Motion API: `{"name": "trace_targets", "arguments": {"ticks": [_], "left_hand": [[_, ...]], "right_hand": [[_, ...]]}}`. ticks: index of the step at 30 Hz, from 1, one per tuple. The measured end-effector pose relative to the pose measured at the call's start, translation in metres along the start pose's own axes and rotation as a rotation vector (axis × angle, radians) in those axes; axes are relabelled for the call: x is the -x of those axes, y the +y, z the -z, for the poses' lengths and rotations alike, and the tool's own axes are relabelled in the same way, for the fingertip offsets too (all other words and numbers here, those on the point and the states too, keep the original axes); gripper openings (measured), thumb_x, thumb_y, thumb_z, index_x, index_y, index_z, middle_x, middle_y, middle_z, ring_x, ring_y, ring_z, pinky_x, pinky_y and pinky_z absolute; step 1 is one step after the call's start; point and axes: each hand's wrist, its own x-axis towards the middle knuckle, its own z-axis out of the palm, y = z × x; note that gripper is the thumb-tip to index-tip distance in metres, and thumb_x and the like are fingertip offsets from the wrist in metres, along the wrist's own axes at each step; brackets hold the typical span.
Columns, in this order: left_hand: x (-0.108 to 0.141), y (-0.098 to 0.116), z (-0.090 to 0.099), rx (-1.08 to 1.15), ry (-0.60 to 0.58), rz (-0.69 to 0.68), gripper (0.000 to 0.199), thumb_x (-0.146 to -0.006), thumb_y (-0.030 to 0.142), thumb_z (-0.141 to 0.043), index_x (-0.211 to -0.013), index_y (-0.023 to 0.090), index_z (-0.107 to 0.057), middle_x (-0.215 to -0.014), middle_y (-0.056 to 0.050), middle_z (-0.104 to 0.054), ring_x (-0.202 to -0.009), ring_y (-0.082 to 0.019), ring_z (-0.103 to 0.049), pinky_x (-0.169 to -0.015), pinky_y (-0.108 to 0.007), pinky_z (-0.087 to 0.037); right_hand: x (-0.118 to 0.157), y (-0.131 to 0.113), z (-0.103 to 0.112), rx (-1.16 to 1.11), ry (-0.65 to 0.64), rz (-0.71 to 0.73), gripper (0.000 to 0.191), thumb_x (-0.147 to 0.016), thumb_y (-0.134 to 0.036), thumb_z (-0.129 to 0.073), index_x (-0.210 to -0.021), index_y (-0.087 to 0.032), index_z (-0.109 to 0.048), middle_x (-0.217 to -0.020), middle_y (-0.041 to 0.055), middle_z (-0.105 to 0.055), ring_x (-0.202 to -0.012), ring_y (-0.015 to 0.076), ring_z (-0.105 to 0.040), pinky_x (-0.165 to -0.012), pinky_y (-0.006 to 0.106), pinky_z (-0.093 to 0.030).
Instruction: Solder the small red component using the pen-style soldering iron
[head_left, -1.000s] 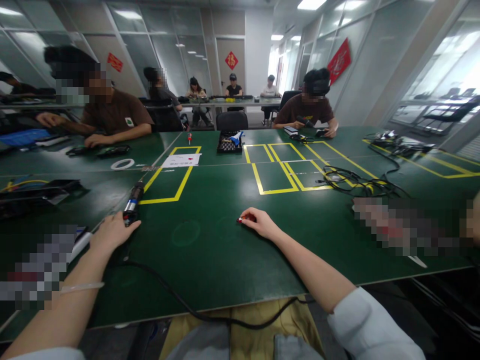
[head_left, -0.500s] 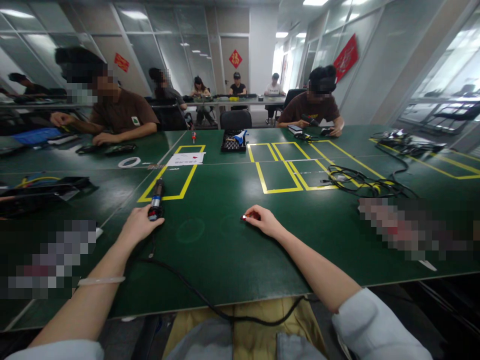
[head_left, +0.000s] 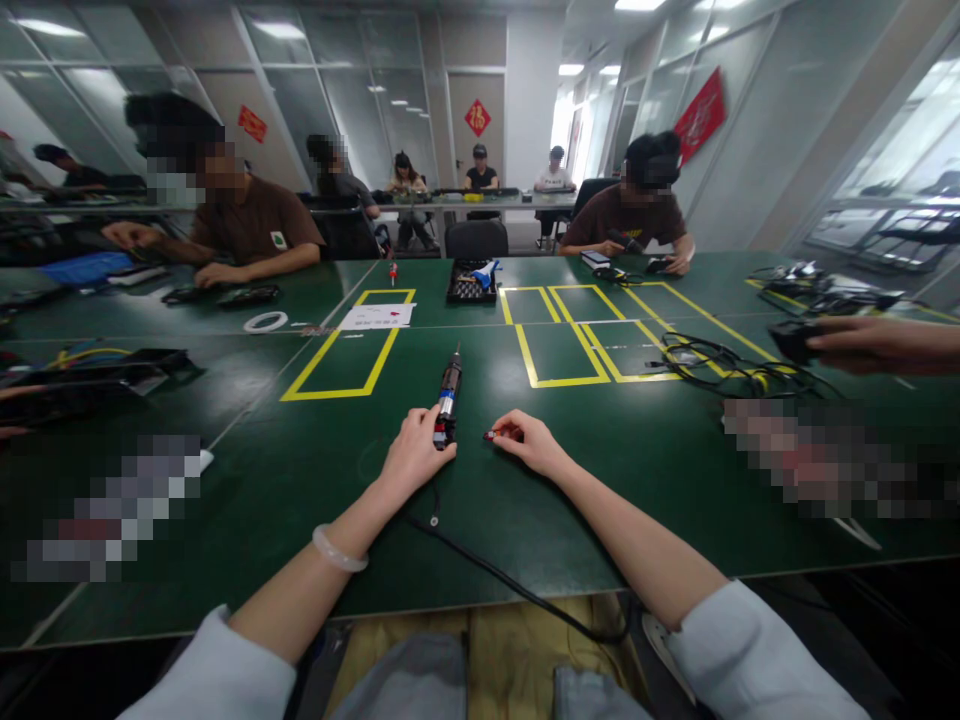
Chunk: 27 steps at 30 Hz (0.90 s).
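My left hand (head_left: 414, 455) grips a corded electric screwdriver (head_left: 448, 398) by its rear end; the black and silver tool lies pointing away from me on the green table (head_left: 480, 520). Its black cable (head_left: 510, 585) trails back over the near table edge. My right hand (head_left: 529, 440) rests just to the right, fingertips pinching a small red and silver part (head_left: 490, 435) against the table. The two hands are a few centimetres apart.
Yellow taped rectangles (head_left: 346, 350) (head_left: 562, 340) mark the table ahead. A black parts tray (head_left: 469, 282) and a paper sheet (head_left: 377, 316) lie beyond. Tangled black cables (head_left: 720, 365) sit right, where another person's hand (head_left: 862, 342) holds a dark object. Several people sit around.
My left hand has carried the screwdriver from the left side of the table rightward to just beside my right hand. The right hand stayed put. Another person's hand appeared at right.
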Motion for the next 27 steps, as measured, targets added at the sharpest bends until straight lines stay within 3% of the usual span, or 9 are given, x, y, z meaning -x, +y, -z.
{"name": "trace_targets", "arguments": {"ticks": [5,9,27], "left_hand": [[0.000,0.031,-0.011,0.056,0.011,-0.080,0.064,-0.075,0.039,-0.061,-0.133,0.020,-0.041,-0.117,-0.011,-0.048,-0.106,-0.024,-0.052,-0.084,-0.032,-0.048],[0.001,0.043,-0.016,0.086,0.015,-0.098,0.063,-0.075,0.038,-0.061,-0.132,0.020,-0.041,-0.116,-0.011,-0.047,-0.105,-0.024,-0.052,-0.083,-0.032,-0.048],[0.001,0.046,-0.018,0.078,0.010,-0.098,0.066,-0.077,0.040,-0.060,-0.136,0.021,-0.037,-0.117,-0.012,-0.046,-0.106,-0.025,-0.051,-0.081,-0.033,-0.047]], "right_hand": [[0.000,-0.002,-0.002,0.017,0.022,-0.004,0.015,-0.081,-0.026,-0.062,-0.093,-0.016,-0.061,-0.081,0.0011,-0.060,-0.065,0.0107,-0.052,-0.064,0.024,-0.044],[-0.001,-0.002,-0.002,0.022,0.026,0.003,0.014,-0.081,-0.025,-0.062,-0.092,-0.016,-0.060,-0.078,0.0005,-0.058,-0.065,0.0110,-0.052,-0.064,0.024,-0.044],[-0.005,0.003,-0.004,0.102,0.030,0.061,0.005,-0.082,-0.020,-0.062,-0.084,-0.017,-0.059,-0.077,-0.0006,-0.054,-0.066,0.0115,-0.049,-0.063,0.023,-0.039]]}}
